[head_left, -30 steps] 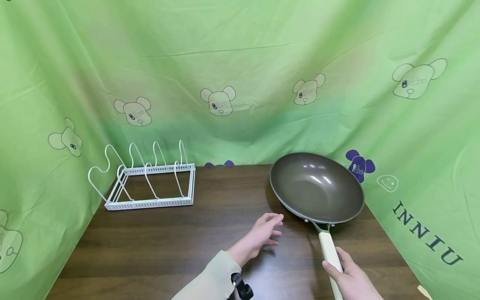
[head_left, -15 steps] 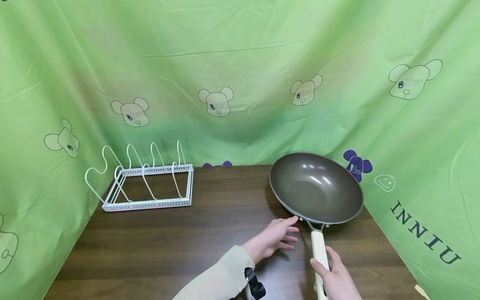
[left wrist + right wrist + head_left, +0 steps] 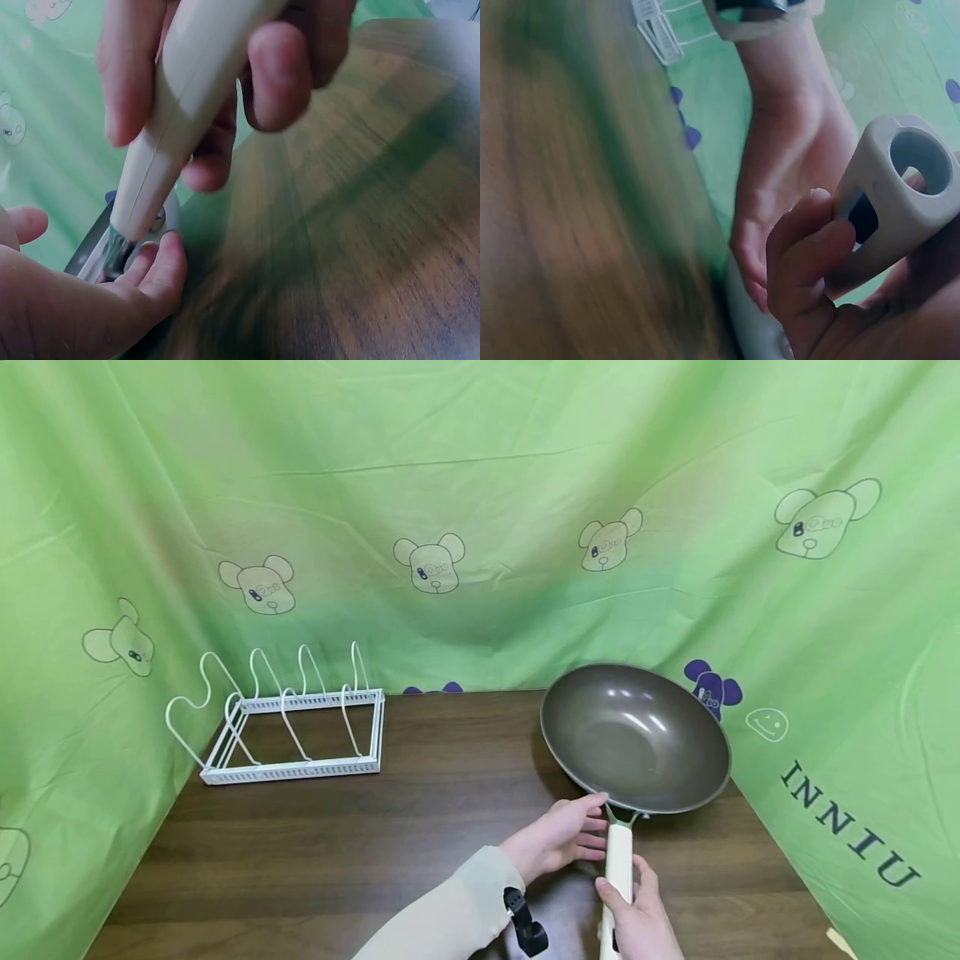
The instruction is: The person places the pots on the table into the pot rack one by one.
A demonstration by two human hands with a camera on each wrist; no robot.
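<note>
A dark grey frying pan with a cream handle is at the right of the table, its bowl toward the back. My right hand grips the handle, fingers and thumb curled round it; the hollow handle end shows in the right wrist view. My left hand is at the near rim, left of where the handle joins. Its thumb lies at the rim, and its extended fingers reach under the pan beside the handle joint, as the left wrist view shows with the fingers.
A white wire rack with upright loops stands at the back left of the brown wooden table. Green curtain printed with bear heads encloses the back and sides. A black strap circles the left wrist.
My left hand has moved right and reached the pan's near rim. My right hand has swung the handle end to the left, while the pan's bowl stays in nearly the same place.
</note>
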